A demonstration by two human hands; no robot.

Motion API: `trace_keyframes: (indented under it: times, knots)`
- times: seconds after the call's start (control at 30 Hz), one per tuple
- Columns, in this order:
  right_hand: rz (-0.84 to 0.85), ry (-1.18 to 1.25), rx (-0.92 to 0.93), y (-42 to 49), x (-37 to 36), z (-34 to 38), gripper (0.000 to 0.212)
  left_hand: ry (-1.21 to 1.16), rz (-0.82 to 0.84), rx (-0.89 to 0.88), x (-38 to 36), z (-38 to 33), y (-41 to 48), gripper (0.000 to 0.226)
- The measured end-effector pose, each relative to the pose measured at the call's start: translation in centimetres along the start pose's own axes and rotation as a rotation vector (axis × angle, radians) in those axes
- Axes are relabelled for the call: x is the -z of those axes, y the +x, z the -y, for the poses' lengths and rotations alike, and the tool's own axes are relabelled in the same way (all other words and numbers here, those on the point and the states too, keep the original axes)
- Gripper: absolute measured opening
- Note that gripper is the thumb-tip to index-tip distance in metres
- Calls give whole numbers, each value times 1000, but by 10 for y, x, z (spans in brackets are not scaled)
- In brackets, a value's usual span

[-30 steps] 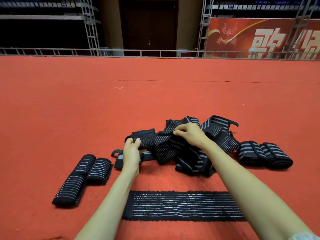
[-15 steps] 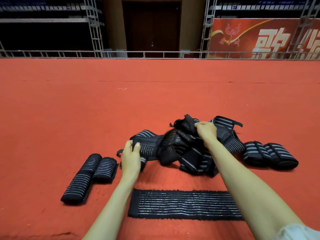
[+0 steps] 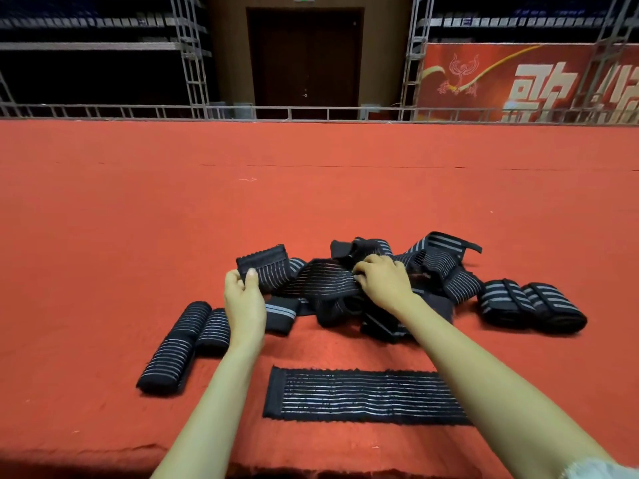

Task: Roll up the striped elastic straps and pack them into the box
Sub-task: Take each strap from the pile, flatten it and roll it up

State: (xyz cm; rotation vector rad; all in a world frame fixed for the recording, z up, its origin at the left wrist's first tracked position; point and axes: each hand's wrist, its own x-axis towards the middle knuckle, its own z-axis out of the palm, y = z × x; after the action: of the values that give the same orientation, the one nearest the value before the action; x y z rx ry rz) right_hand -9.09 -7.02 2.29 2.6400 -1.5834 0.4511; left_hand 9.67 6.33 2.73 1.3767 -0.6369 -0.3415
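On the red carpet [image 3: 138, 219], wide and bare out to a metal railing [image 3: 311, 110] at the far edge, no box anywhere in view. At the middle, straight ahead of both arms, a loose heap of striped elastic straps [image 3: 446, 271], black with grey lines, tangled and not yet rolled. Nearer the body, one flat strap [image 3: 363, 395] laid out full length, long axis left to right, lying between the forearms with its right end hidden under the right forearm. To the left of the heap, well apart from it, two rolled straps [image 3: 179, 344] side by side and touching; to the right, just beside the heap, a second rolled pair [image 3: 529, 305]. Left hand [image 3: 243, 295] at the heap's left edge, thumb and fingers pinching the free end of a thin-striped strap [image 3: 321, 280]. Right hand [image 3: 383, 278] on top of the heap, fingers curled over the same strap at the point of its vanishing into the tangle. Between the two hands, that strap drawn fairly taut, long axis left to right, lifted a little off the carpet. Left end free and already in a grip; right end buried, out of sight, nearer the right hand. Judged from this: a strap being worked loose from the heap, with the pull best taken leftward and toward the body. Risk of dragging neighbouring straps along.
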Motion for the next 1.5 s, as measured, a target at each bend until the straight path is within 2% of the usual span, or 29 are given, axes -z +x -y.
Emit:
trace_keyframes:
  times: [0.13,0.2,0.3,0.37,0.5,0.6,0.67,0.73,0.8,0.87,0.97,1.0,1.07,1.13,1.23,1.3,1.37,1.43,1.5]
  knots:
    - [-34,-96,-109,4,4,-14,29,88,-104,-92,18,0,-3,11]
    - [34,-133,-119,3,4,-19,28,159,-76,-104,22,3,-3,11]
    - [127,19,-52,-4,3,-20,33,375,111,-160,17,6,-7,24]
    - [142,44,-22,-10,4,-21,40,473,258,-157,7,8,-11,47]
    - [7,21,-55,-13,4,-28,26,579,473,-71,-20,8,-9,92]
    - [-85,171,-67,-12,6,-33,22,615,603,28,-43,15,6,109]
    - [-95,239,-26,-11,7,-40,19,527,705,132,-59,16,12,115]
    - [-67,253,35,-11,6,-49,17,426,783,160,-74,14,14,110]
    - [-54,261,78,-11,6,-56,17,481,811,34,-88,14,19,101]
    - [-52,266,103,-10,4,-60,18,569,810,-69,-98,13,23,88]
    - [-85,293,95,-8,3,-59,17,606,733,-102,-109,15,24,64]
    - [-109,318,94,-7,2,-57,21,601,679,-130,-110,15,22,52]
    - [-139,272,145,-2,2,-52,44,592,623,-218,-109,13,16,34]
    - [-105,95,228,8,2,-46,60,573,669,-341,-106,10,11,30]
    - [12,-70,252,26,7,-36,54,541,686,-511,-99,0,13,24]
    - [40,-69,228,32,11,-32,51,496,666,-519,-94,-4,17,22]
    - [-2,-47,200,33,14,-28,45,495,671,-543,-91,-9,16,30]
    - [-64,-72,217,34,16,-26,35,499,712,-551,-91,-12,12,18]
    - [-12,-29,226,36,20,-27,27,526,730,-447,-92,-13,9,15]
